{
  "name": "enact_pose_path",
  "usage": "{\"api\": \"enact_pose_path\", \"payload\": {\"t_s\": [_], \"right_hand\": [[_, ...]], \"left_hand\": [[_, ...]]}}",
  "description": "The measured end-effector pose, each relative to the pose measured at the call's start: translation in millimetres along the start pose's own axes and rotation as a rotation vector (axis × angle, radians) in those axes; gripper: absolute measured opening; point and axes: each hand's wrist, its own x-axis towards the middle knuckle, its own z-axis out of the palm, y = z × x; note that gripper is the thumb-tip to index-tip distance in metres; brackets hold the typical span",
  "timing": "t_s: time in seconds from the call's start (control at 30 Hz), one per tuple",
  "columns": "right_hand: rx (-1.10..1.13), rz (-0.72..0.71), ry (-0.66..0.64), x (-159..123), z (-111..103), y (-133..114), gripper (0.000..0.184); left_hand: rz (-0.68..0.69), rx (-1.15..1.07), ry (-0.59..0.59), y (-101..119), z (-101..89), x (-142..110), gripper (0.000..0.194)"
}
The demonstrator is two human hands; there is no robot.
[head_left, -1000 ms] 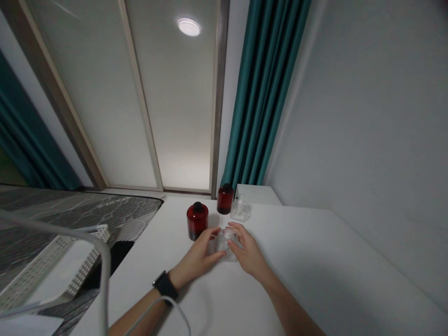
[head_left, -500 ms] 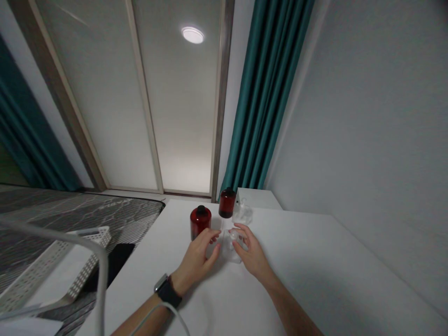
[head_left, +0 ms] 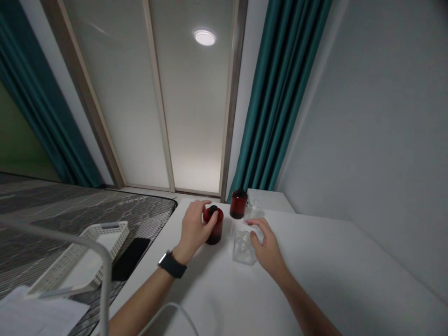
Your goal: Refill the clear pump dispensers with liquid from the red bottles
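White worktop (head_left: 304,284), near red bottle (head_left: 214,235) upright on it at left, left hand (head_left: 193,226) fingers wide about its cap (head_left: 213,209), contact unclear, right hand (head_left: 270,254) fingers parted beside clear bottle (head_left: 242,254); red one probably stiff, slick, best gripped round the body.

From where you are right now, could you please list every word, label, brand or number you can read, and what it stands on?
No text can be read in this view.
Nearer red bottle, farther red bottle: no lettering shows.
Nearer clear container: none can be made out.
Smartwatch: nothing legible on its screen.
Paper sheets: any marks are too faint or blurred to read.
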Motion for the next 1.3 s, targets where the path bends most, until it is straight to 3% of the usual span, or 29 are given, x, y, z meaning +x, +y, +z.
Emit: {"api": "enact_pose_path", "payload": {"t_s": [0.13,0.23,0.37,0.53,0.67,0.77,1.03,1.17,1.3], "right_hand": [[-0.039,-0.083,-0.174,27,7,-15,0.033],[-0.048,-0.174,-0.257,54,19,-24,0.042],[-0.063,-0.232,-0.409,88,36,-30,0.045],[-0.076,-0.281,-0.645,116,48,-27,0.041],[-0.148,-0.3,-0.752,137,57,-24,0.04],[-0.224,-0.331,-0.827,149,64,-25,0.034],[-0.337,-0.32,-0.753,155,89,-23,0.023],[-0.393,-0.299,-0.68,165,113,-15,0.019],[-0.421,-0.282,-0.633,182,139,-5,0.014]], "left_hand": [[-0.032,0.073,-0.18,-10,1.6,13,0.041],[-0.083,0.031,-0.167,-13,8.8,8,0.051],[-0.152,-0.192,-0.131,-25,18.7,-1,0.056],[-0.19,-0.524,-0.184,-54,21.3,2,0.05],[-0.183,-0.509,-0.198,-71,21.8,4,0.041],[-0.167,-0.434,-0.141,-77,21.7,-1,0.036],[-0.239,-0.091,-0.065,-113,4.5,-23,0.018],[-0.186,0.134,-0.222,-128,-2.6,-29,0.015],[-0.136,0.257,-0.396,-123,-3.5,-31,0.019]]}}
